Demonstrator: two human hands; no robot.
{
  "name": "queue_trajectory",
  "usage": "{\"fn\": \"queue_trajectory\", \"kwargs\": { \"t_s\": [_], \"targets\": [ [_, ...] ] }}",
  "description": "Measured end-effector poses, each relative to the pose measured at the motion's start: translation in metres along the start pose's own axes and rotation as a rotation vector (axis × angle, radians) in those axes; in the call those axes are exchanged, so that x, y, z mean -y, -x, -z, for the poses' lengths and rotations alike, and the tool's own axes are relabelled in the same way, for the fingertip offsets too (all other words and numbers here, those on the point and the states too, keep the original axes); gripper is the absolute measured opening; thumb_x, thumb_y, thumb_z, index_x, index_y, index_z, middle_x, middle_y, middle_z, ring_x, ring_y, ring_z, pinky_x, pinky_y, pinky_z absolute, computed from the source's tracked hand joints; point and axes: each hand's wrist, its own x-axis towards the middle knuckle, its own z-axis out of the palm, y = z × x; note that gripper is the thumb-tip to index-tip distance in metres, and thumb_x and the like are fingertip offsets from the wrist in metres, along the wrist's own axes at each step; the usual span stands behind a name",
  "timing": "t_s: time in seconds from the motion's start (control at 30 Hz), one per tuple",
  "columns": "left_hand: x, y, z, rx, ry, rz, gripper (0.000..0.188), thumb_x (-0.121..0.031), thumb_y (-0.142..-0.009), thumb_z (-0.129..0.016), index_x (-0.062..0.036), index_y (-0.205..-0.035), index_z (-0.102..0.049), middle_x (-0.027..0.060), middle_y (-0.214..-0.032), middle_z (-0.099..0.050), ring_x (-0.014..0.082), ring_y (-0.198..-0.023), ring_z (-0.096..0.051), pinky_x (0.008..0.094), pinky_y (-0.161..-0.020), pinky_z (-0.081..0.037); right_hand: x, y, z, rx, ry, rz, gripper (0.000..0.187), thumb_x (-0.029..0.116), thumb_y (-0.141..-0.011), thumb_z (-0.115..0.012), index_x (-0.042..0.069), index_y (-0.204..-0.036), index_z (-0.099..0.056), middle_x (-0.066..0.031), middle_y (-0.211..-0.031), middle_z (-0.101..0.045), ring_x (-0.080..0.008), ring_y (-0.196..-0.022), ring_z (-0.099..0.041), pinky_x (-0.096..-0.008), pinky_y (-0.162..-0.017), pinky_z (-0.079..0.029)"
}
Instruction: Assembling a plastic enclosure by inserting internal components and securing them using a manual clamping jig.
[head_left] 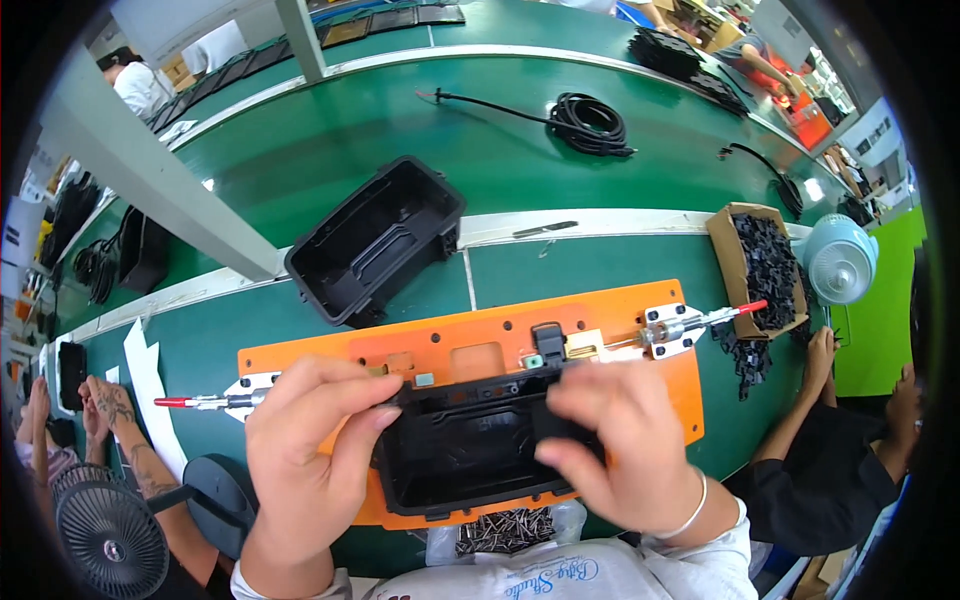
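Observation:
A black plastic box, its opening toward me, lies in an orange fixture plate. My left hand is closed in a pinch at the box's upper left corner; a small dark bit shows at the fingertips, too little to name. Over the box's right end, my right hand is slightly blurred, thumb and fingers curled around something dark that merges with the box. A black block and a small pale green piece sit on the plate along the box's far edge. Red-tipped toggle clamps flank the plate.
Beyond the plate stands another black box. Black parts fill a cardboard carton beside a light blue fan. Screws lie in a clear tray near my body. A coiled cable rests farther back. Co-workers' arms appear at both sides.

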Motion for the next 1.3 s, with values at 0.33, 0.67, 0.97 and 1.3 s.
{"fn": "queue_trajectory", "kwargs": {
  "t_s": [0.33, 0.67, 0.97, 1.3],
  "targets": [
    [0.024, -0.024, -0.015, 0.238, -0.162, -0.042, 0.015, 0.007, -0.069, -0.069, 0.0015, -0.083, -0.068, 0.0091, -0.077, -0.062, 0.0251, -0.075, -0.056, 0.0338, -0.073, -0.042, 0.006, 0.034, -0.027, 0.295, 0.096, 0.194, 0.037, 0.037, -0.075, -0.075, 0.007, -0.094, -0.066, -0.0025, -0.082, -0.060, -0.0170, -0.069, -0.054, -0.0309, -0.068, -0.038],
    [0.023, -0.031, -0.014, 0.281, -0.218, 0.010, 0.016, 0.010, -0.064, -0.064, 0.0013, -0.076, -0.061, 0.0095, -0.077, -0.050, 0.0264, -0.075, -0.048, 0.0347, -0.069, -0.039, 0.002, 0.036, -0.028, 0.270, 0.054, 0.211, 0.034, 0.034, -0.082, -0.068, 0.004, -0.095, -0.063, -0.0025, -0.076, -0.049, -0.0160, -0.067, -0.049, -0.0298, -0.064, -0.035],
    [0.023, -0.035, -0.015, 0.425, -0.289, 0.037, 0.021, 0.010, -0.068, -0.062, -0.0041, -0.079, -0.051, 0.0090, -0.082, -0.043, 0.0295, -0.082, -0.044, 0.0385, -0.078, -0.034, 0.004, 0.037, -0.026, 0.298, 0.081, 0.193, 0.038, 0.038, -0.076, -0.074, 0.006, -0.096, -0.066, -0.0020, -0.081, -0.058, -0.0162, -0.067, -0.050, -0.0303, -0.068, -0.037],
    [0.017, -0.041, -0.018, 0.488, -0.329, 0.057, 0.020, 0.011, -0.066, -0.060, -0.0038, -0.077, -0.051, 0.0092, -0.080, -0.044, 0.0296, -0.081, -0.044, 0.0385, -0.078, -0.034, 0.004, 0.038, -0.025, 0.297, 0.091, 0.192, 0.038, 0.037, -0.075, -0.074, 0.006, -0.096, -0.067, -0.0021, -0.081, -0.058, -0.0167, -0.067, -0.050, -0.0300, -0.068, -0.037]
  ]
}}
